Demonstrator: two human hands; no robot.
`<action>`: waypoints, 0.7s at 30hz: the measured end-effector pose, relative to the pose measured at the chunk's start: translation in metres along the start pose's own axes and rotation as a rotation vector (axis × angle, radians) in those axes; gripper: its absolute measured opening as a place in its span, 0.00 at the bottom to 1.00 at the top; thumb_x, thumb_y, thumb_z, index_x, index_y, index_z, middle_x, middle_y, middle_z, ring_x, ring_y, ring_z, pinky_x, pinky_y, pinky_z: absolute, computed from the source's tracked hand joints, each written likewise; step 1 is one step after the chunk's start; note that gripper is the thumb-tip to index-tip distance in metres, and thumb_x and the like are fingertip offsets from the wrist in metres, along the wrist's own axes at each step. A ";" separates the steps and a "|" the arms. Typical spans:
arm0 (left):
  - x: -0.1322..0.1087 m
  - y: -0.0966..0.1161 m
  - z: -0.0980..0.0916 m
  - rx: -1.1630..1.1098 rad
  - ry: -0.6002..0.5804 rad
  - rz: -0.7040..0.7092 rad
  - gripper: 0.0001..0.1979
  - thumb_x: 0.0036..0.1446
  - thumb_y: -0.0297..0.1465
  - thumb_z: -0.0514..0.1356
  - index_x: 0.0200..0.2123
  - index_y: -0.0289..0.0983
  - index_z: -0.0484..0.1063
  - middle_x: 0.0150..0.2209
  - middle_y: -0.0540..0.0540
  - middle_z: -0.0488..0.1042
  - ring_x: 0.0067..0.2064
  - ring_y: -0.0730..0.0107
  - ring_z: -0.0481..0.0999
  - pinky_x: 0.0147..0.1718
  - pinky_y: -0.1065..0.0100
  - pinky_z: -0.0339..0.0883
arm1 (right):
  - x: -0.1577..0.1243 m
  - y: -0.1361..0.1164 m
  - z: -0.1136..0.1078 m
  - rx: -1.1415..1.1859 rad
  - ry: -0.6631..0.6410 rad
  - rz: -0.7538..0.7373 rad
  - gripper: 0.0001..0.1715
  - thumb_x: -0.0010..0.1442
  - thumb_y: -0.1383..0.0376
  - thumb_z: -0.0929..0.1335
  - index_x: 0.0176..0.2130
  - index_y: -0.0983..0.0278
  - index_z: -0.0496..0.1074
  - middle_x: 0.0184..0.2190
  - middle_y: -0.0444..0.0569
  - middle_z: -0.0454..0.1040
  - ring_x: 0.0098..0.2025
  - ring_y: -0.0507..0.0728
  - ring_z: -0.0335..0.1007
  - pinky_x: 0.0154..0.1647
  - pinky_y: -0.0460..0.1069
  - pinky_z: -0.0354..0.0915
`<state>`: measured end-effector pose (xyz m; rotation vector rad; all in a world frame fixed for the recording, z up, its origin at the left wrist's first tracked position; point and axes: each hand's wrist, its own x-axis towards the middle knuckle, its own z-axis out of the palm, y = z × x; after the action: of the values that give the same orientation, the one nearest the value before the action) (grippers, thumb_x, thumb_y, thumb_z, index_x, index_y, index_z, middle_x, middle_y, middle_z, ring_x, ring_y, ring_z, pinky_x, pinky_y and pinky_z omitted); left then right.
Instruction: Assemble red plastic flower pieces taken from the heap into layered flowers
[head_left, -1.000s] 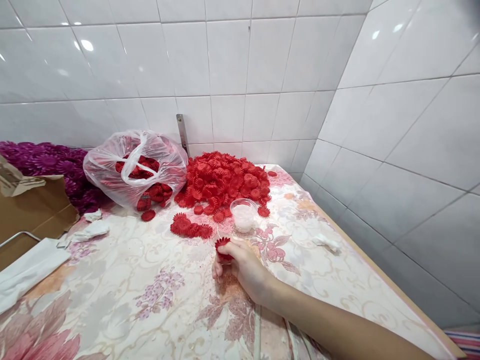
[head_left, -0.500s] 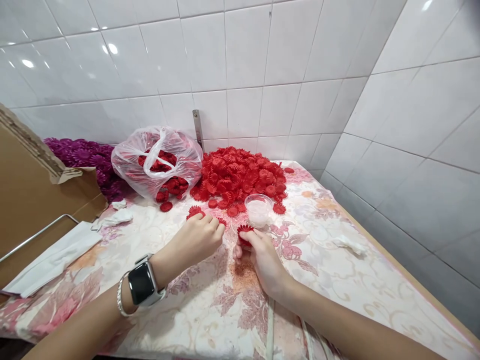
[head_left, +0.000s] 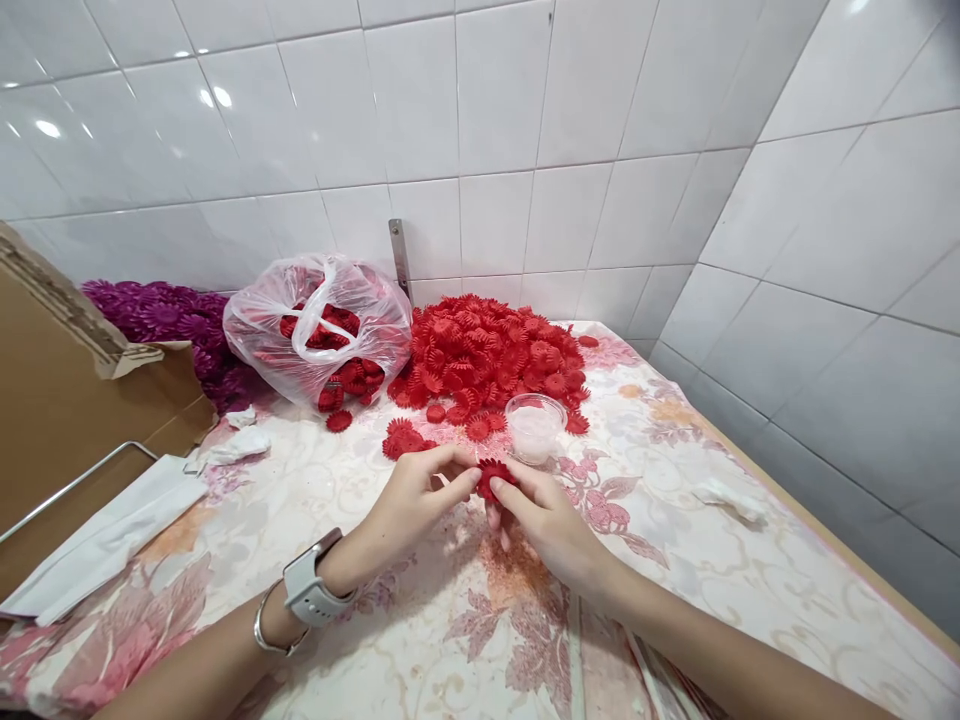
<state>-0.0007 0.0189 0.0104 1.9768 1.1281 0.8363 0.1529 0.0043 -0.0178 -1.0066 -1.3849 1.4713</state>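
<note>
Between my two hands is a small dark red artificial flower head (head_left: 492, 478) with pointed petals. My right hand (head_left: 553, 522) pinches it between thumb and fingers from the right. At the flower's left edge, the thumb and forefinger of my left hand (head_left: 421, 500) close on the petals. Just beyond my right hand stands a clear plastic cup (head_left: 536, 428) with whitish contents. A few red flower heads (head_left: 403, 440) lie behind my left hand, in front of a large pile of red flower heads (head_left: 491, 355).
A knotted clear plastic bag (head_left: 319, 335) holds more red pieces. Purple flower heads (head_left: 161, 312) are heaped behind a cardboard box (head_left: 82, 365) at the left. Crumpled tissue (head_left: 731, 500) lies on the floral tablecloth (head_left: 360, 660). Tiled walls (head_left: 495, 90) bound the back and right.
My left hand has moved right from the loose red flower heads and now touches the flower head in my right hand. The wrist with the watch has turned. The view has shifted slightly.
</note>
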 end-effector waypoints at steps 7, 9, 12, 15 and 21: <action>-0.007 0.000 0.003 0.148 0.039 0.046 0.05 0.55 0.28 0.54 0.30 0.36 0.69 0.26 0.52 0.73 0.26 0.76 0.70 0.23 0.77 0.61 | -0.001 -0.001 -0.001 -0.021 -0.077 0.007 0.13 0.58 0.58 0.60 0.28 0.65 0.62 0.20 0.41 0.65 0.17 0.47 0.61 0.18 0.43 0.59; -0.008 0.001 0.003 0.168 0.017 0.043 0.05 0.55 0.28 0.53 0.30 0.36 0.69 0.26 0.51 0.73 0.26 0.76 0.70 0.23 0.77 0.60 | 0.000 0.002 -0.001 -0.041 -0.096 0.004 0.13 0.59 0.59 0.59 0.29 0.65 0.62 0.19 0.40 0.65 0.16 0.47 0.61 0.17 0.43 0.59; -0.008 0.002 0.004 0.166 0.006 0.019 0.06 0.54 0.27 0.53 0.30 0.35 0.69 0.26 0.51 0.73 0.27 0.75 0.70 0.24 0.76 0.60 | 0.002 0.007 -0.002 -0.076 -0.098 0.005 0.13 0.59 0.59 0.59 0.29 0.64 0.61 0.17 0.39 0.63 0.15 0.47 0.60 0.16 0.43 0.58; -0.006 0.002 0.004 0.131 0.022 -0.017 0.06 0.54 0.28 0.53 0.29 0.35 0.69 0.26 0.50 0.73 0.27 0.74 0.71 0.24 0.75 0.61 | 0.003 0.009 -0.003 -0.125 -0.105 0.029 0.14 0.60 0.57 0.58 0.30 0.64 0.62 0.16 0.39 0.63 0.15 0.48 0.61 0.16 0.43 0.58; 0.000 -0.006 -0.002 0.072 0.189 -0.068 0.05 0.49 0.28 0.54 0.24 0.36 0.68 0.22 0.51 0.71 0.24 0.72 0.69 0.23 0.72 0.60 | -0.008 -0.036 0.011 -1.053 0.202 -0.539 0.16 0.60 0.62 0.60 0.40 0.71 0.67 0.30 0.57 0.72 0.32 0.61 0.68 0.30 0.54 0.64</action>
<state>-0.0044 0.0218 0.0067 1.9369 1.3436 0.9745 0.1475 -0.0060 0.0183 -1.1879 -2.0957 0.1665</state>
